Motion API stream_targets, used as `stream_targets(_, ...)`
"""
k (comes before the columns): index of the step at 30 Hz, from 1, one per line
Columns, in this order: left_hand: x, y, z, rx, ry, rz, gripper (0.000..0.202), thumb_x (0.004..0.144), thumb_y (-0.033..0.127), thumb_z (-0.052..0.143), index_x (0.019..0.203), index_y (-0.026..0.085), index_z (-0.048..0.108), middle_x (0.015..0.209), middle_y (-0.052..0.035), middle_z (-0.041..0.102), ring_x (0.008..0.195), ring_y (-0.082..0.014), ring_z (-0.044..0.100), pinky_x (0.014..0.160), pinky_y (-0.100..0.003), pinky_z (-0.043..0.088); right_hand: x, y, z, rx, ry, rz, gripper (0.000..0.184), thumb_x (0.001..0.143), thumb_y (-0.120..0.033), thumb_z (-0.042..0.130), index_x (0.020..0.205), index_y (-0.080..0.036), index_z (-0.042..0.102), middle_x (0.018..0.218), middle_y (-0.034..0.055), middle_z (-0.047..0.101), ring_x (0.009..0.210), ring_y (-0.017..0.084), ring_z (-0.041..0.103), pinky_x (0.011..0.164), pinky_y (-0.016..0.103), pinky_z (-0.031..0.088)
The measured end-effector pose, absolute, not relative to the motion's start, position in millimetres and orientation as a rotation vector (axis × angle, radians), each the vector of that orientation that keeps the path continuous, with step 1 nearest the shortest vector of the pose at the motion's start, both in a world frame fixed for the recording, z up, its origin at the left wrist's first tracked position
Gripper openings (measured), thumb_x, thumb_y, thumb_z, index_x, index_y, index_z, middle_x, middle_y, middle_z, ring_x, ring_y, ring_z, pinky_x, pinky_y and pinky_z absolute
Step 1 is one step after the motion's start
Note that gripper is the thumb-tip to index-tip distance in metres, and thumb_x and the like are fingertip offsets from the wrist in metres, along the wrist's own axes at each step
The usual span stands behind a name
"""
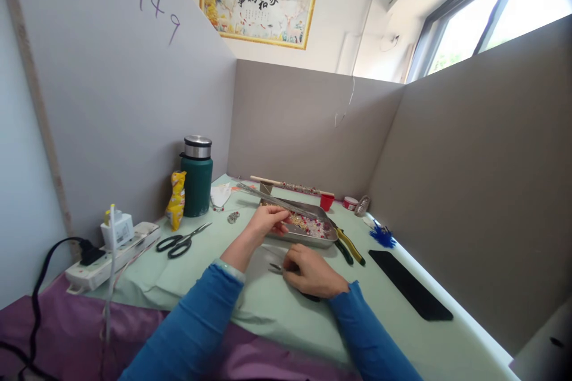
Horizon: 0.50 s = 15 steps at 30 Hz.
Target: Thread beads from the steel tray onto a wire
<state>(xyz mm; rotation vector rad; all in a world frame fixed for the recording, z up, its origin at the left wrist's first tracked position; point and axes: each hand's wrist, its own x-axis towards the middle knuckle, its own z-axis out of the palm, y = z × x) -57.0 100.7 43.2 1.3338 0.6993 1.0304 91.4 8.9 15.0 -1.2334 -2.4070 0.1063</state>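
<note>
My left hand (267, 221) reaches over the near left edge of a metal tray (329, 237) of small beads, fingers pinched together on something too small to name. My right hand (310, 272) rests on the pale green mat (250, 303) just in front of the tray, fingers curled round a small metal tool (275, 267) whose tip pokes out to the left. Long thin metal rods (272, 199) lie across the tray's far left corner. Both sleeves are blue.
Black scissors (181, 243) lie left of my hands. A green flask (197, 177), a yellow packet (177, 199) and a power strip (109, 253) stand at the left. Yellow-handled pliers (351, 246), a black phone (410, 292), a blue tuft (382, 236) and a red cup (327, 201) lie right. Grey partitions enclose the desk.
</note>
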Motion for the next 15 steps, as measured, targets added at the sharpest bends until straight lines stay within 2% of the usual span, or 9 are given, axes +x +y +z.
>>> stream_targets(3, -57, 101, 43, 1.319, 0.695, 1.052, 0.030, 0.067, 0.034, 0.069, 0.084, 0.010, 0.063, 0.081, -0.0097, 0.068, 0.049, -0.0094, 0.058, 0.047, -0.021, 0.047, 94, 12, 18, -1.229, -2.265, 0.271, 0.005, 0.068, -0.017, 0.054, 0.072, -0.017, 0.058, 0.072, 0.0003, 0.056, 0.069, 0.014, 0.049, 0.063, 0.023, 0.037)
stream_targets(6, -57, 101, 43, 1.326, 0.680, 1.087, 0.030, 0.068, 0.035, 0.068, 0.085, 0.010, 0.064, 0.082, -0.0094, 0.068, 0.050, -0.0088, 0.057, 0.048, -0.021, 0.046, 100, 17, 26, -1.130, -1.818, 0.676, 0.010, 0.074, -0.026, 0.051, 0.076, -0.018, 0.057, 0.074, 0.0009, 0.058, 0.069, 0.015, 0.052, 0.065, 0.026, 0.042)
stream_targets(11, -57, 97, 45, 1.359, 0.670, 1.097, 0.029, 0.070, 0.036, 0.065, 0.082, 0.010, 0.064, 0.083, -0.0097, 0.067, 0.049, -0.0082, 0.056, 0.047, -0.021, 0.044, 115, 21, 34, -0.663, -1.032, 1.410, 0.033, 0.086, -0.045, 0.038, 0.080, -0.018, 0.056, 0.088, 0.0088, 0.062, 0.091, 0.022, 0.058, 0.073, 0.038, 0.046)
stream_targets(15, -58, 96, 45, 1.383, 0.680, 1.098, 0.029, 0.071, 0.038, 0.064, 0.081, 0.010, 0.064, 0.084, -0.0099, 0.067, 0.050, -0.0081, 0.056, 0.049, -0.021, 0.045, 117, 22, 29, -0.656, -0.900, 1.741, 0.030, 0.086, -0.040, 0.042, 0.085, -0.014, 0.058, 0.088, 0.0106, 0.063, 0.090, 0.021, 0.060, 0.082, 0.041, 0.046)
